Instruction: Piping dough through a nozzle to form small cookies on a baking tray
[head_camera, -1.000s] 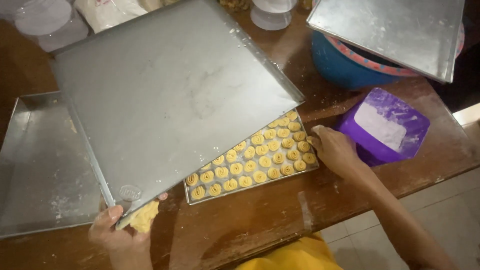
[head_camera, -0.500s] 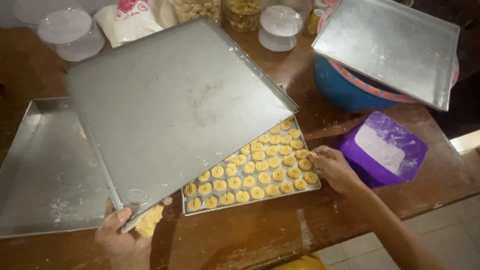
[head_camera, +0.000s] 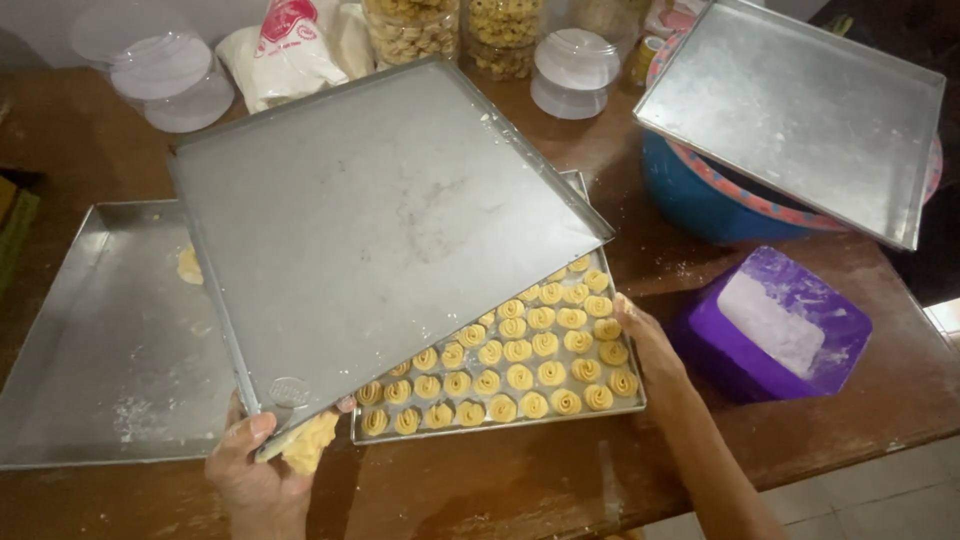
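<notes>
My left hand (head_camera: 255, 470) grips the near corner of a large empty metal baking tray (head_camera: 380, 220) and holds it tilted over the table; a lump of yellow dough (head_camera: 308, 442) is also in that hand. Under the lifted tray lies a second tray (head_camera: 500, 425) filled with several rows of small piped yellow cookies (head_camera: 540, 360). My right hand (head_camera: 648, 340) rests on the right edge of the cookie tray, fingers against its rim.
A flat empty tray (head_camera: 100, 340) with flour and a dough scrap lies at the left. A blue bowl (head_camera: 700, 205) topped by another metal tray (head_camera: 800, 110) stands at the right, with a purple container (head_camera: 775, 325) in front. Jars, lidded tubs and a bag line the back edge.
The lifted tray has shifted slightly right and farther back over the cookies, and the view has tipped up, showing more of the jars at the back. Both hands keep their holds.
</notes>
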